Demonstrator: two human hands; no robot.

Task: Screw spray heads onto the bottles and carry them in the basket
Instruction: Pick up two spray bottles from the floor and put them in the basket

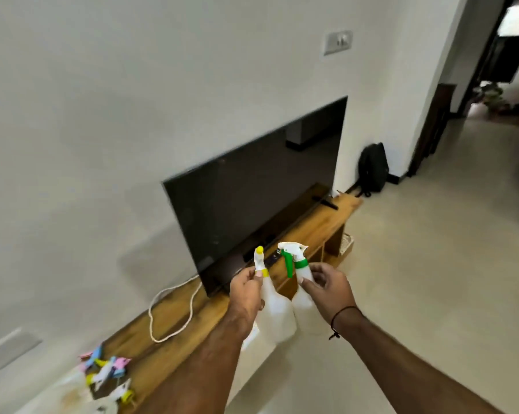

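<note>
My left hand grips the neck of a translucent white bottle fitted with a yellow-tipped spray head. My right hand holds a second white bottle by its shoulder; it carries a white spray head with a green trigger and collar. Both bottles are upright and held side by side, almost touching, in front of the wooden TV bench. More spray heads in pink, blue and yellow lie in a blurred pile at the bench's near left end. No basket can be made out.
A dark flat TV stands on the bench against the white wall, with a white cable looping beside it. A black backpack leans at the wall corner. Pale tiled floor spreads to the right toward a doorway.
</note>
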